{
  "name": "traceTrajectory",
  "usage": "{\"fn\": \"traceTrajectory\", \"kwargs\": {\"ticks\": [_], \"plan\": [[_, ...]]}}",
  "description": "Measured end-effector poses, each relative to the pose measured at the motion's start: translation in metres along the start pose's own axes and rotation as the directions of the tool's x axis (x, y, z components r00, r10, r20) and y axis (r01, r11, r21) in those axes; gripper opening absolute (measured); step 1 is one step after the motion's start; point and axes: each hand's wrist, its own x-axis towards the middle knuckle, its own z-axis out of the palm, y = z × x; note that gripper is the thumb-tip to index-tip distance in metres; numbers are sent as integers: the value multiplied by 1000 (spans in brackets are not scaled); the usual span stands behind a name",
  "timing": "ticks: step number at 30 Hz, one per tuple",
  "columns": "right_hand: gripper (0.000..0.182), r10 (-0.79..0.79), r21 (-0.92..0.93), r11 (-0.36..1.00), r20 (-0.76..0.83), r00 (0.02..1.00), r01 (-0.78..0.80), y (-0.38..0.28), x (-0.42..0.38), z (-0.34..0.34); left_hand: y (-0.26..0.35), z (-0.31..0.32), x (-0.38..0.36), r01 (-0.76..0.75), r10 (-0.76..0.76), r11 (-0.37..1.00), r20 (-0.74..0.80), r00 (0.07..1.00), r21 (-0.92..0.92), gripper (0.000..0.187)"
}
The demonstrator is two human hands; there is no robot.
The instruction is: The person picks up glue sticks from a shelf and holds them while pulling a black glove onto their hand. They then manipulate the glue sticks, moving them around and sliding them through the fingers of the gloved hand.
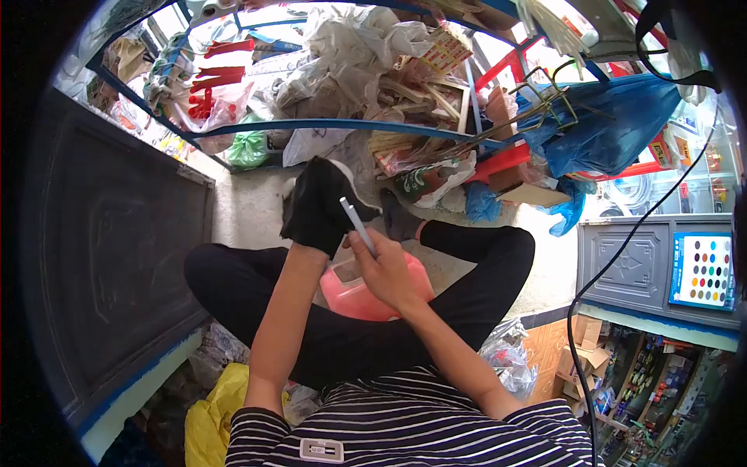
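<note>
A soft black item with a pale edge (317, 198), possibly cloth or footwear, covers my left hand (313, 255). Only the wrist shows below it, so the fingers are hidden. My right hand (383, 270) is closed round a pair of thin pale grey sticks (357, 221), which point up and to the left, close to the black item. Under and behind my right hand, a pink plastic container (342, 302) stands between my crossed legs.
A blue metal frame rack (327, 123) loaded with bags and sticks stands ahead. A dark panel (124, 249) rises at left. A black cable (603, 268) hangs at right, near a grey cabinet (622, 257). A yellow bag (218, 416) lies behind at left.
</note>
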Motion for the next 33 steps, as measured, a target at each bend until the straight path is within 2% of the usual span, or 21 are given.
{"fn": "traceTrajectory", "kwargs": {"ticks": [2, 3, 4, 5, 6, 7, 8, 9, 10, 11, 12, 14, 15, 17, 20, 23, 25, 27, 29, 31, 33], "plan": [[36, -105, -12, 994, -85, 991, 104, 10, -1, 9, 2, 11, -3, 65, -60, 998, 152, 987, -27, 15], [36, -58, 10, 998, -90, 994, 59, 7, -2, 7, 4, 16, -4, 100, -90, 994, 226, 970, -33, 16], [36, -10, 34, 999, -91, 996, 13, 3, -4, 7, 5, 25, -7, 98, -81, 992, 207, 975, -75, 17], [36, 40, 58, 998, -89, 995, -35, 0, -4, 6, 7, 31, -11, 198, -152, 952, 200, 968, -235, 17], [36, 26, 41, 999, -108, 994, -22, 0, -4, 5, 11, 34, -12, 283, -223, 876, 192, 956, -391, 17], [37, 14, 23, 1000, -126, 992, -11, 1, -3, 3, 23, 30, -9, 426, -359, 655, 240, 902, -624, 16], [37, 1, 6, 1000, -143, 990, 0, 1, -3, 2, 34, 25, -5, 507, -463, 354, 324, 825, -786, 16], [36, 7, 3, 1000, -107, 994, -7, 1, -2, 0, 37, 15, -3, 502, -469, 42, 426, 773, -864, 16], [35, 12, 1, 1000, -71, 997, -12, 2, 0, -1, 40, 6, 0, 446, -469, -274, 523, 711, -852, 16], [33, 13, 0, 1000, -36, 999, -13, 3, 2, -1, 39, -8, 4, 351, -390, -536, 594, 704, -768, 16], [31, -31, -51, 998, 11, 999, 32, 7, 3, 0, 36, -15, 7, 243, -290, -754, 642, 709, -610, 17], [27, -108, -147, 982, 100, 989, 122, 21, 2, 0, 15, -6, 7, 168, -410, -774, 685, 603, -611, 19], [26, -128, -110, 984, 85, 988, 137, 24, -1, 3, 3, -2, 7, 144, -455, -770, 694, 559, -621, 19], [23, -166, -34, 985, 65, 984, 169, 27, -6, 13, -10, 0, 8, 157, -456, -761, 691, 561, -629, 19], [26, -183, -69, 980, 87, 979, 189, 33, -7, 16, 0, -1, 9, 188, -373, -792, 703, 606, -581, 20], [30, -129, -39, 991, -31, 991, 128, 26, -2, 16, 24, -3, 10, 198, -230, -864, 711, 664, -464, 21], [31, -96, -64, 994, -62, 993, 92, 25, 2, 15, 35, -6, 11, 204, -200, -866, 690, 696, -457, 21], [31, -72, -53, 996, -51, 996, 70, 23, 3, 13, 36, -3, 11, 215, -285, -776, 633, 719, -594, 21], [31, -58, 1, 998, 5, 998, 58, 20, 4, 11, 24, 12, 5, 222, -407, -610, 540, 737, -761, 20], [28, -94, -50, 994, 96, 991, 99, 26, 2, 4, 9, 22, -1, 227, -502, -409, 426, 753, -884, 20], [24, -133, -91, 985, 151, 980, 148, 34, 0, -4, -7, 20, -1, 247, -525, -349, 407, 748, -904, 19]]}}
